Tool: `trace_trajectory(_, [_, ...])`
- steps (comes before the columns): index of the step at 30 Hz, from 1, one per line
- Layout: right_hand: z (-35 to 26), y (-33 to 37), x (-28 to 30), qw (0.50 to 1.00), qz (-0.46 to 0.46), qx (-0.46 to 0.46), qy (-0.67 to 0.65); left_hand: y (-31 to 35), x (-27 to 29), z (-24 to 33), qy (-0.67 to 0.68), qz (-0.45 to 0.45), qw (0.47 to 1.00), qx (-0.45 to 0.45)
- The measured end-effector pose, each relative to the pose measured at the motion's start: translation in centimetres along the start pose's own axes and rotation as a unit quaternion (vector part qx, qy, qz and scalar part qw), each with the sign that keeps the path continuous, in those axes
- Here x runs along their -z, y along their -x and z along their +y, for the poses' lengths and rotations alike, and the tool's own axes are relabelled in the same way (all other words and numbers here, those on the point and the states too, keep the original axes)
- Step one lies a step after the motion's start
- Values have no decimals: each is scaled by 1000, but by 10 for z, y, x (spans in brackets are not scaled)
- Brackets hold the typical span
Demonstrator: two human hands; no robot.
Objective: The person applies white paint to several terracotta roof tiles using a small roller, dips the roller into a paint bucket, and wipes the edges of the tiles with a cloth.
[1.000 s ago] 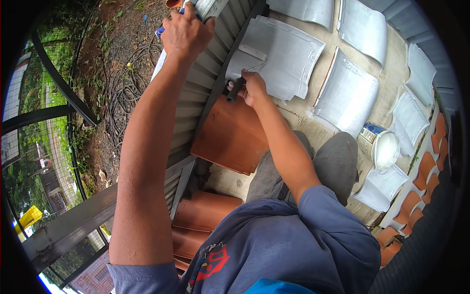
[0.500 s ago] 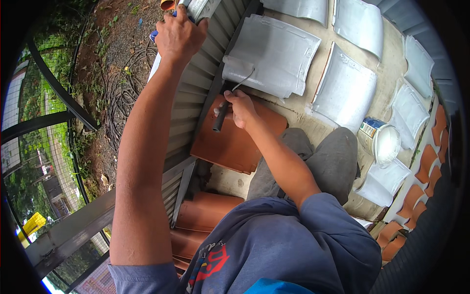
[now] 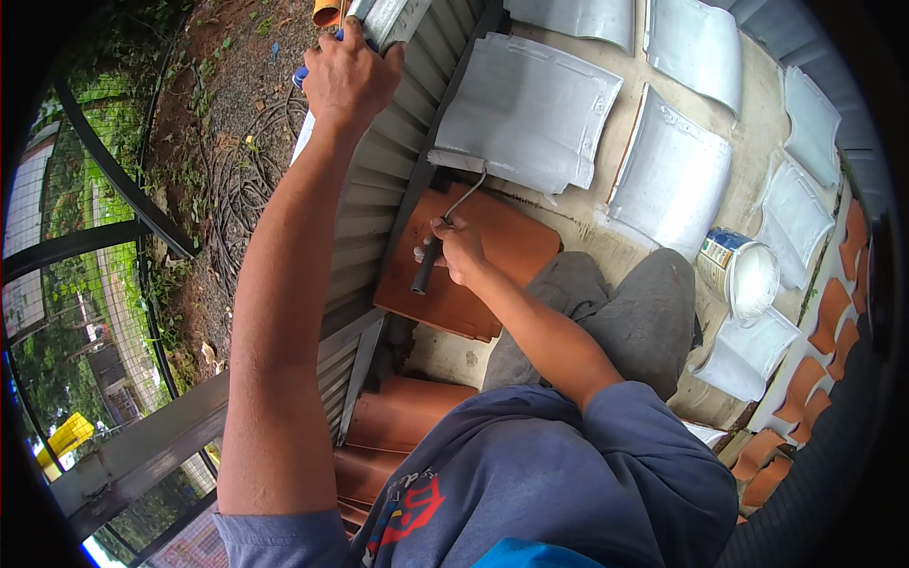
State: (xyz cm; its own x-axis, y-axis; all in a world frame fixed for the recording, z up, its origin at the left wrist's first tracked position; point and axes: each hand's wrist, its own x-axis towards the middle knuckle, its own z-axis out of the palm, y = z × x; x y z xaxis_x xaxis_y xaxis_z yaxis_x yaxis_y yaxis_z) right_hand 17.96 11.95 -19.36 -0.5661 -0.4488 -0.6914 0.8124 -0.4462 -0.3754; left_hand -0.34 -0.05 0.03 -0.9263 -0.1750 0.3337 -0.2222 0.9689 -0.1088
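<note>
My right hand (image 3: 456, 250) is closed round the dark handle of a paint roller (image 3: 426, 269). Its bent wire runs up to the roller's white sleeve, which lies along the near edge of a large curved roof tile (image 3: 530, 109) coated pale grey-white. Just below my right hand is an uncoated orange clay tile (image 3: 464, 308). White smears show on the fingers of that hand. My left hand (image 3: 350, 80), arm stretched far forward, grips the top of a metal rail (image 3: 402, 19) along the ribbed wall. Something blue shows beside its fingers, too little to name.
An open paint bucket (image 3: 753, 279) with white inside stands right of my knees. Several coated tiles (image 3: 670, 170) lie across the pale floor. Uncoated orange tiles (image 3: 407, 414) are at lower left and along the right edge. Beyond the ribbed wall (image 3: 365, 204) lie soil and coiled cable (image 3: 251, 180).
My right hand has drawn the roller toward me, from the tile's upper face down to its near edge. My left hand stays on the rail.
</note>
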Motion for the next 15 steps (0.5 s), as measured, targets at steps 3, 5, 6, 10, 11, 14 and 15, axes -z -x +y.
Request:
trace_trajectory(3, [-3, -3, -6, 1000, -5, 15, -7, -3, -1, 0, 9, -2, 1000, -1])
trace_trajectory(5, [-8, -4, -9, 1000, -7, 20, -21, -2, -2, 1, 3, 1, 1000, -3])
trace_trajectory(6, [-12, -4, -11, 999, -4, 46, -11, -2, -2, 1, -3, 5, 1000, -4])
trace_trajectory(10, [-42, -12, -14, 996, -5, 84, -20, -2, 0, 0, 0, -6, 1000, 1])
trace_trajectory(11, [-53, -19, -15, 997, -11, 80, -18, -2, 1, -2, -3, -4, 1000, 3])
trace_trajectory(14, [-85, -49, -17, 998, 9, 62, -10, 0, 2, -3, -6, -3, 1000, 5])
trace_trajectory(15, [-101, -65, -14, 998, 30, 55, -12, -1, 1, -1, -3, -5, 1000, 2])
